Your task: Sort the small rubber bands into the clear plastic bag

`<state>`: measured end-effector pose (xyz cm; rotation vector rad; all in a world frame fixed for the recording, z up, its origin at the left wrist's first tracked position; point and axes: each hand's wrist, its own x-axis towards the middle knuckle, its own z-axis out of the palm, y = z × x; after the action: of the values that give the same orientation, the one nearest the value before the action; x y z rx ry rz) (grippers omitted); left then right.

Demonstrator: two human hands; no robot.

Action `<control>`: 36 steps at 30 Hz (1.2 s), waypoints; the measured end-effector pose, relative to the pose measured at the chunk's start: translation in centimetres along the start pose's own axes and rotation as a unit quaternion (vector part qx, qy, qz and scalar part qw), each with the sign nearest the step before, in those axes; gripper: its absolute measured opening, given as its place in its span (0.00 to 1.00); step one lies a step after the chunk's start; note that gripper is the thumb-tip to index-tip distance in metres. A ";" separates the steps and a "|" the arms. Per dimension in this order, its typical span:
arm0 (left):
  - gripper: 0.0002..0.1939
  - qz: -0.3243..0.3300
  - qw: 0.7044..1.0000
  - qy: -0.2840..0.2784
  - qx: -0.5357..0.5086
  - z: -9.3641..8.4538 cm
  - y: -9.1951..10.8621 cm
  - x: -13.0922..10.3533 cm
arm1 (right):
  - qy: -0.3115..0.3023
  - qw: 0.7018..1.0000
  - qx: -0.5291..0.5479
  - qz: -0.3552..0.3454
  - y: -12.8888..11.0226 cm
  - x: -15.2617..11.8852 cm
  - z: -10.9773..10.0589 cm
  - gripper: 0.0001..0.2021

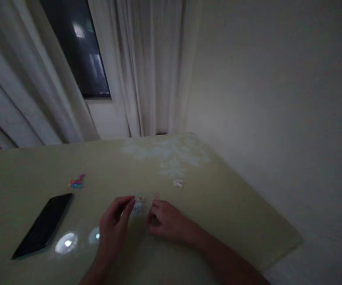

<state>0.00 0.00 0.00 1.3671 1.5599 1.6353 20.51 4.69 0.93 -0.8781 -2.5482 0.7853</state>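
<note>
My left hand (115, 217) is closed, thumb and fingers pinching the left edge of a small clear plastic packet (138, 206). Whitish and pale blue bits show in the packet, too blurred to name. A short gap to the right, my right hand (166, 219) has its fingers curled inward and the fingertips together. Whatever these fingers hold, if anything, is hidden. Just beyond them is a small pinkish ring (157, 195); I cannot tell whether it touches the fingers. Farther back on the table (218, 221) lies a little group of white pieces (178, 183).
A dark phone or tablet (44, 225) lies on the left of the table. Behind it is a small heap of brightly coloured pieces (77, 181). Curtains (153, 71) and a dark window (81, 51) stand behind, and a wall (277, 99) borders the right side.
</note>
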 end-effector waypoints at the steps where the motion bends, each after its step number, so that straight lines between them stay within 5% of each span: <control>1: 0.13 0.001 1.000 0.005 0.000 0.0 0.1 0.0 | 0.001 1.000 0.001 -0.003 -0.2 0.1 0.4 0.07; 20: 0.12 0.012 0.999 -0.025 0.022 0.5 -0.6 0.0 | -0.051 0.976 -0.209 -0.021 -2.0 0.4 3.7 0.17; 25: 0.06 0.098 0.990 -0.097 -0.025 0.1 -0.6 0.5 | 0.036 0.998 0.024 0.035 -0.2 0.1 1.4 0.08; 29: 0.04 0.110 0.976 -0.182 -0.046 0.2 -0.2 0.3 | 0.070 0.960 0.268 0.032 0.9 0.2 -0.4 0.11; 36: 0.07 0.078 0.968 -0.223 -0.082 0.5 0.3 -0.1 | 0.037 0.896 0.435 0.080 0.6 0.3 0.6 0.19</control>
<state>0.52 0.08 0.14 1.6589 1.0578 1.3791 20.32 5.06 0.14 -0.7600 -1.7340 1.7005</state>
